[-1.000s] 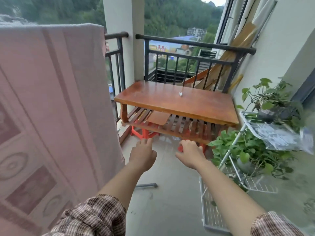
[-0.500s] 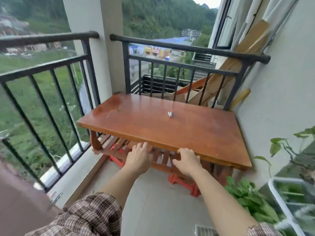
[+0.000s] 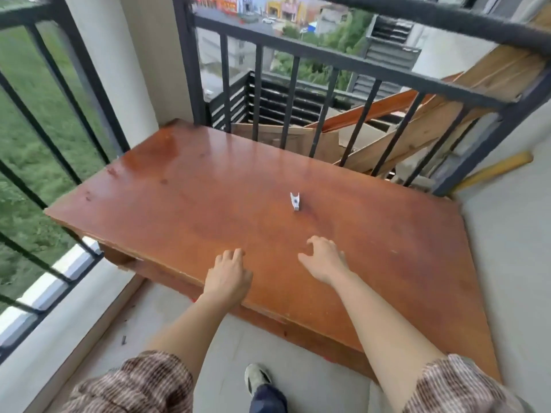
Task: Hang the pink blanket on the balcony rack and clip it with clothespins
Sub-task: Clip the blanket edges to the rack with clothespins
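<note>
so, clothespin (image 3: 294,201): one small white pin lies on the bare wooden table (image 3: 179,189), about mid-top, well apart from both of your hands.
long axis: it runs away from you toward the railing (image 3: 328,93); the forked end points to the far side and the blunt end faces you.
right hand (image 3: 325,260): over the tabletop, fingers spread and curved, thumb out, holding nothing; whether it touches the wood cannot be told.
left hand (image 3: 228,272): over the near edge of the table, fingers loosely bent, holding nothing.
nearer hand: your right; the pin lies ahead of it and a little to its left, between the lines of your two hands but closer to the right one.
coming move: by judgement, a forward reach with your right, pinching across the pin's sides rather than end on.
pink blanket: not in view, so how it hangs cannot be told.
</note>
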Available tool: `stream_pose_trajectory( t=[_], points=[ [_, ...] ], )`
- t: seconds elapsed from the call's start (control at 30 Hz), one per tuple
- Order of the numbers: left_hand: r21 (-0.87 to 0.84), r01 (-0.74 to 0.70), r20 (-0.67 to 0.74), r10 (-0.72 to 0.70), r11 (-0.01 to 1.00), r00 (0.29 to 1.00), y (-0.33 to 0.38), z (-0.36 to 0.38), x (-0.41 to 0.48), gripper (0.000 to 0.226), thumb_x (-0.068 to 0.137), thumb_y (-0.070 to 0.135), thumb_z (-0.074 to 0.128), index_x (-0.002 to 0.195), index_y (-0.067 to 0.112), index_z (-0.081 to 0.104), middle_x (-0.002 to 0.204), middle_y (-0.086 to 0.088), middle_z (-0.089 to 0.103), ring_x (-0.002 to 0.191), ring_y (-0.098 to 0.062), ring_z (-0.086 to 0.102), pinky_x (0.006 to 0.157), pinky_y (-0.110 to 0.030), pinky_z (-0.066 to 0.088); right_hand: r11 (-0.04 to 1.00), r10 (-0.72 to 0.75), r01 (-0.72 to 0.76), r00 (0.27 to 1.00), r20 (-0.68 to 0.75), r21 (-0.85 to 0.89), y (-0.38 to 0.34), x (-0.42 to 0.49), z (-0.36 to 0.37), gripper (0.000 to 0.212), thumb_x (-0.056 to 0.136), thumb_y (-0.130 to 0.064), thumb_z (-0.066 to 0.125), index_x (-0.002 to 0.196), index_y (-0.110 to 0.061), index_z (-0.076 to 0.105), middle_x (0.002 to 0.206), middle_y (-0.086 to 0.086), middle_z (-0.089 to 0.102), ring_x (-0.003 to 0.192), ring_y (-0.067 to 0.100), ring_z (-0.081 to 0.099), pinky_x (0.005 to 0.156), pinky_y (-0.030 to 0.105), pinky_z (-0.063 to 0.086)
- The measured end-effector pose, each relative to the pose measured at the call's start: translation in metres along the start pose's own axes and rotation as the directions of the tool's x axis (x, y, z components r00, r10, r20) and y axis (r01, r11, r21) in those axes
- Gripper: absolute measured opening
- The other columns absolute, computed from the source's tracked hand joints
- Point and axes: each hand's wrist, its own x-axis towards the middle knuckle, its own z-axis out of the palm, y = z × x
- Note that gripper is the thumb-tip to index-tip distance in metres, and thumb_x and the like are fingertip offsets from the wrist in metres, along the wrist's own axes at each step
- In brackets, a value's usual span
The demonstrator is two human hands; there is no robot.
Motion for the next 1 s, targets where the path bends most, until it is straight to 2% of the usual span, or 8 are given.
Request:
stream_pose_trajectory(
  t=[0.17, 0.3, 0.43, 0.6, 0.73, 0.83, 0.9, 1.0],
  points=[
    [-0.010, 0.112, 0.029, -0.112, 0.994, 0.993, -0.012, 0.044, 0.079, 0.039, 0.091, 0.026, 0.039, 0.129, 0.015, 0.039, 0.134, -0.012, 0.042, 0.122, -0.032, 0.037, 0.093, -0.044, 0.040, 0.998, 0.034, -0.036, 0.998, 0.059, 0.043, 0.005, 0.123, 0.011, 0.046, 0.086, -0.038, 0.054, 0.125, -0.015, 0.050, 0.129, 0.007, 0.056, 0.120, 0.028, 0.051, 0.100, 0.043, 0.041],
    [0.034, 0.178, -0.034, -0.177, 0.983, 0.984, -0.028, 0.069, 0.107, 0.049, 0.095, 0.031, 0.036, 0.142, 0.019, 0.029, 0.155, -0.008, 0.020, 0.141, -0.028, 0.017, 0.111, -0.043, 0.023, 0.989, 0.086, -0.084, 0.996, -0.011, 0.120, 0.002, 0.195, 0.022, 0.049, 0.086, -0.039, 0.059, 0.124, -0.010, 0.047, 0.127, 0.010, 0.055, 0.119, 0.030, 0.051, 0.093, 0.039, 0.044],
    [0.097, 0.171, -0.086, -0.163, 0.980, 0.983, -0.039, 0.083, 0.111, 0.052, 0.096, 0.038, 0.033, 0.146, 0.025, 0.023, 0.157, -0.004, 0.016, 0.143, -0.024, 0.013, 0.114, -0.041, 0.015, 0.978, 0.148, -0.130, 0.983, -0.104, 0.163, -0.004, 0.238, 0.031, 0.051, 0.082, -0.043, 0.064, 0.116, -0.008, 0.048, 0.122, 0.011, 0.054, 0.114, 0.031, 0.053, 0.085, 0.037, 0.043],
    [0.103, 0.185, -0.078, -0.177, 0.977, 0.981, -0.041, 0.089, 0.110, 0.053, 0.097, 0.045, 0.020, 0.148, 0.029, 0.014, 0.158, 0.001, 0.009, 0.145, -0.019, 0.005, 0.115, -0.039, 0.010, 0.971, 0.212, -0.201, 0.974, -0.080, 0.129, -0.006, 0.265, 0.042, 0.049, 0.087, -0.038, 0.060, 0.117, -0.001, 0.050, 0.123, 0.018, 0.053, 0.114, 0.035, 0.053, 0.085, 0.039, 0.044],
    [0.067, 0.197, -0.007, -0.197, 0.978, 0.980, -0.039, 0.082, 0.111, 0.054, 0.098, 0.045, 0.021, 0.148, 0.029, 0.009, 0.158, 0.002, 0.002, 0.145, -0.019, 0.000, 0.117, -0.039, 0.008, 0.972, 0.147, -0.140, 0.989, -0.026, 0.188, -0.011, 0.258, 0.042, 0.038, 0.090, -0.034, 0.055, 0.108, -0.001, 0.053, 0.114, 0.019, 0.059, 0.106, 0.037, 0.057, 0.078, 0.036, 0.042],
    [0.078, 0.191, 0.096, -0.198, 0.979, 0.976, -0.038, 0.069, 0.112, 0.055, 0.098, 0.042, 0.023, 0.149, 0.027, 0.007, 0.158, 0.000, -0.001, 0.145, -0.020, -0.001, 0.117, -0.039, 0.009, 0.971, 0.052, -0.056, 0.998, 0.022, 0.234, -0.030, 0.234, 0.043, 0.029, 0.088, -0.036, 0.056, 0.094, -0.008, 0.053, 0.098, 0.015, 0.064, 0.094, 0.034, 0.060, 0.068, 0.032, 0.037],
    [0.049, 0.206, 0.140, -0.211, 0.977, 0.967, -0.035, 0.054, 0.110, 0.056, 0.098, 0.038, 0.026, 0.148, 0.023, 0.010, 0.158, -0.003, 0.002, 0.145, -0.022, 0.003, 0.116, -0.040, 0.013, 0.961, -0.015, -0.006, 0.997, 0.075, 0.275, -0.047, 0.214, 0.044, 0.024, 0.087, -0.036, 0.056, 0.085, -0.013, 0.051, 0.084, 0.007, 0.060, 0.083, 0.030, 0.058, 0.063, 0.030, 0.034],
    [-0.053, 0.284, 0.101, -0.277, 0.957, 0.955, -0.035, 0.027, 0.091, 0.055, 0.097, 0.034, 0.032, 0.148, 0.019, 0.015, 0.157, -0.005, 0.011, 0.143, -0.024, 0.011, 0.113, -0.042, 0.020, 0.945, -0.137, 0.088, 0.981, 0.135, 0.315, -0.078, 0.180, 0.044, 0.022, 0.086, -0.034, 0.058, 0.082, -0.015, 0.049, 0.076, 0.001, 0.056, 0.073, 0.025, 0.053, 0.060, 0.030, 0.033]
  ],
)
